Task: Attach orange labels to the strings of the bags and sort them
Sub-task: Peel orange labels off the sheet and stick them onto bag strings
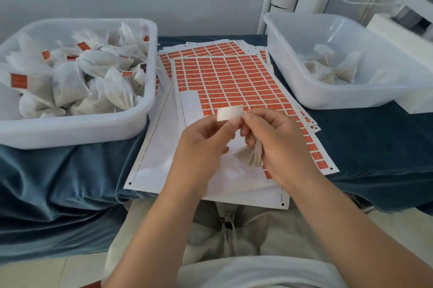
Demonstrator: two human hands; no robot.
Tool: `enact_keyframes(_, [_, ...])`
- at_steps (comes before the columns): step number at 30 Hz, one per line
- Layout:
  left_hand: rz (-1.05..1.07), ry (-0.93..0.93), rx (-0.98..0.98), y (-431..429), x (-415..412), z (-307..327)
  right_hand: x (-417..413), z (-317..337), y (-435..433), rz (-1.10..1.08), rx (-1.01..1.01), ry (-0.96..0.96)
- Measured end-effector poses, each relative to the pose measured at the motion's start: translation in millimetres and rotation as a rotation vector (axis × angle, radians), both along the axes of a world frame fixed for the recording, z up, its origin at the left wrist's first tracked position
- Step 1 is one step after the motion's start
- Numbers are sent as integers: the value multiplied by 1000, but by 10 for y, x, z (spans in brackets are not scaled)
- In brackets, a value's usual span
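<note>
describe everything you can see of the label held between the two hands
The label is a small rectangular slip with its pale whitish side toward the camera, no orange showing. It looks like thin paper, slightly curled, held roughly level above the sticker sheet. The left hand pinches its lower edge, and fingertips of the right hand meet its right end; that hand also holds a small white bag.

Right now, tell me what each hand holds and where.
Left hand pinches a label by its lower edge; right hand grips a bag, seemingly near its neck.
</note>
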State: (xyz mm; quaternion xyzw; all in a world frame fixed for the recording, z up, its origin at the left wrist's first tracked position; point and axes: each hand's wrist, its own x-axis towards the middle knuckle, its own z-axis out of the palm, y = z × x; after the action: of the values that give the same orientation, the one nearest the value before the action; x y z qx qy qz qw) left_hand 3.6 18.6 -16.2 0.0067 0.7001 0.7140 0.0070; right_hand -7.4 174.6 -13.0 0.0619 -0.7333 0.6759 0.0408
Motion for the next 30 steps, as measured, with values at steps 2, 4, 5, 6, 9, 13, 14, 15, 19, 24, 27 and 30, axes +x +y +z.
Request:
enact_keyframes(2, [58,-59,138,-14,-16,-11,23,10,-16,10,35,21])
enact_keyframes(4, [100,-40,170,-30,-20,-9,31,21,-15,9,94,45])
enact_keyframes(5, [122,-18,175,-33,-17,-7,32,30,-12,6,131,58])
enact_keyframes(6, [141,-7,195,-38,-11,3,33,47,-9,7,172,73])
enact_keyframes(9, [188,1,281,-59,-18,15,50,129,19,38,386,172])
enact_keyframes(13, [198,76,240,-69,-34,16,85,294,92,112,592,314])
enact_keyframes(14, [183,96,213,-61,-28,11,98,330,114,144,599,301])
enact_keyframes(15, [156,106,192,-51,-24,4,111,358,132,176,601,280])
enact_keyframes(19, [9,80,152,-20,-25,-45,129,403,152,228,587,271])
enact_keyframes(24, [-101,94,82,14,7,-71,68,378,149,196,591,217])
enact_keyframes(27, [-122,97,104,26,16,-61,49,365,157,184,587,209])
enact_keyframes(30, [-97,129,66,28,3,-58,39,363,168,160,564,203])
